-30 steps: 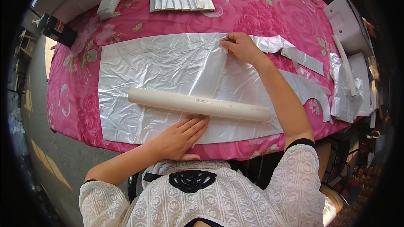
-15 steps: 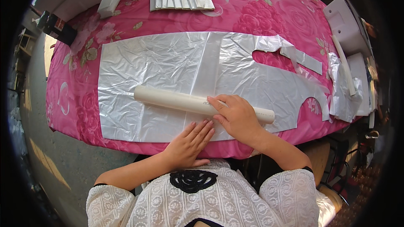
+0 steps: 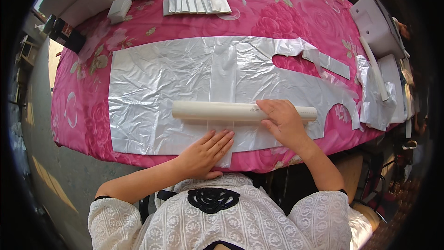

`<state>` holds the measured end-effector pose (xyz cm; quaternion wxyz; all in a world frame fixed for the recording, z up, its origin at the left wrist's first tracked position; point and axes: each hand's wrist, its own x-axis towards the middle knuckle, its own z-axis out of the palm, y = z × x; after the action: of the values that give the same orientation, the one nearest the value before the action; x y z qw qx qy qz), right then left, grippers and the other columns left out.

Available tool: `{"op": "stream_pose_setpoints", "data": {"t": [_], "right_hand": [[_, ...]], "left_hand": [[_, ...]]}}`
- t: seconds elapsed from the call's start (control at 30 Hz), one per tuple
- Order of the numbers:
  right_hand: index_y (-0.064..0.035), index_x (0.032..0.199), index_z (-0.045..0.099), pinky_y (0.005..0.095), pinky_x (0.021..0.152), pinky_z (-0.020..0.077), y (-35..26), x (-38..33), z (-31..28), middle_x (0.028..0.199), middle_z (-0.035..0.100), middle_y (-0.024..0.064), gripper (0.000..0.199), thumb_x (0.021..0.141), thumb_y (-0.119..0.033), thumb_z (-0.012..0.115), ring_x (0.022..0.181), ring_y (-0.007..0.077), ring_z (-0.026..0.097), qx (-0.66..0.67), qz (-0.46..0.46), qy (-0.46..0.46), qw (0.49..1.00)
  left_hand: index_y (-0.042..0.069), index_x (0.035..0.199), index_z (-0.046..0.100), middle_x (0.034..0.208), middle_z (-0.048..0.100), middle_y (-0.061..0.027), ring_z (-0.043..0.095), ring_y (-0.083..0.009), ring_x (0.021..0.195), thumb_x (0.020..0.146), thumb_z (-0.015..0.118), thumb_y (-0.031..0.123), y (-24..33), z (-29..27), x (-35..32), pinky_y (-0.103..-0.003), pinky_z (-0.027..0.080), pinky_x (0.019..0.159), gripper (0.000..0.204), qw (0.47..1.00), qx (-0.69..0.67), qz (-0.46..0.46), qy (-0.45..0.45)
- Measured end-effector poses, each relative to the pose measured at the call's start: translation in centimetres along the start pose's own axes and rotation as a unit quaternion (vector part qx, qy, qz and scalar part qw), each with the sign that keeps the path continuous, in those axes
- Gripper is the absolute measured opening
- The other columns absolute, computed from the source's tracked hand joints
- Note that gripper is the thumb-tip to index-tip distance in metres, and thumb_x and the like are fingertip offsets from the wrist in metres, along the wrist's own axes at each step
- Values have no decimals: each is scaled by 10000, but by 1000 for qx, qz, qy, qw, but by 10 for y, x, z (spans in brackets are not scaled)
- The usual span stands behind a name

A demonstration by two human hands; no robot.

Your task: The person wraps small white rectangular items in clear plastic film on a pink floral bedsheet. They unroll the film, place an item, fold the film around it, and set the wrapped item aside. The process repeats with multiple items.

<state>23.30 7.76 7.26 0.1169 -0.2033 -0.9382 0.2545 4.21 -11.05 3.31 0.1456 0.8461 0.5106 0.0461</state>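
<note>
A thin, wrinkled white plastic sheet (image 3: pixel 138 88) with rounded cut-outs and strap-like ends at its right lies spread before me. A smoother pale strip (image 3: pixel 222 74) runs across its middle, toward its near edge. On top of the sheet, nearly level from left to right, rests a long white plastic pipe (image 3: pixel 208 110). My right hand (image 3: pixel 283 119) grips it right of its middle, fingers over the far side and thumb on the near side. Palm down, my left hand (image 3: pixel 207 154) presses the sheet and strip at the near edge, fingers stretched out, just below the pipe.
A pink flowered cloth (image 3: pixel 291 23) covers the table. Folded white packets (image 3: pixel 196 4) lie in a row at the back, near small stacks (image 3: pixel 119 10). A dark container (image 3: pixel 64 33) stands at left. At right are a white foam box (image 3: pixel 377 23) and crumpled plastic (image 3: pixel 377 102).
My right hand has shifted right with the pipe, which has turned from slanting to nearly level. The strip now lies straighter across the sheet. My left hand stays flat near the same spot.
</note>
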Motion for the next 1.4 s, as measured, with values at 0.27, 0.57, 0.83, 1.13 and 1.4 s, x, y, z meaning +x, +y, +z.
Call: {"op": "stream_pose_setpoints", "data": {"t": [0.27, 0.57, 0.83, 1.13, 1.4], "right_hand": [[-107, 1193, 557, 509, 1014, 289, 6, 56, 28, 1173, 563, 59, 465, 738, -73, 643, 1093, 247, 508, -44, -79, 27, 996], [-71, 1182, 557, 400, 1013, 350, 33, 127, 30, 1256, 501, 126, 448, 741, -16, 616, 1217, 310, 411, -52, -87, 142, 985], [-13, 1155, 546, 390, 977, 393, -19, 27, 52, 1222, 528, 124, 494, 666, 48, 552, 1157, 306, 473, 82, -209, -112, 968], [-10, 1072, 591, 369, 912, 439, -25, 15, 63, 1140, 577, 108, 399, 674, -25, 600, 1070, 274, 532, 48, -174, -5, 984], [-38, 969, 632, 352, 830, 461, -21, 13, 67, 1051, 606, 82, 281, 691, -65, 595, 964, 254, 567, 6, -158, 57, 986]], "left_hand": [[-5, 1337, 368, 1440, 308, -149, 297, -267, 1336, 859, 370, 206, 26, 23, 1, -419, 222, 1088, 523, 994, 87, -31, 60], [-19, 1292, 410, 1396, 367, -150, 378, -261, 1284, 837, 434, 163, 9, 8, -16, -373, 314, 1058, 491, 995, 18, 90, 45], [-10, 1104, 568, 1250, 509, -150, 524, -260, 1138, 794, 507, 104, -1, 4, -25, -363, 433, 974, 336, 979, -58, 161, 110], [7, 1136, 554, 1254, 519, -139, 510, -266, 1164, 721, 654, 153, -11, -4, -20, -374, 438, 948, 451, 938, -211, 89, 260], [36, 1187, 540, 1213, 548, -113, 540, -250, 1104, 688, 618, 138, -28, -7, 1, -412, 404, 963, 515, 975, -37, -65, 207]]}}
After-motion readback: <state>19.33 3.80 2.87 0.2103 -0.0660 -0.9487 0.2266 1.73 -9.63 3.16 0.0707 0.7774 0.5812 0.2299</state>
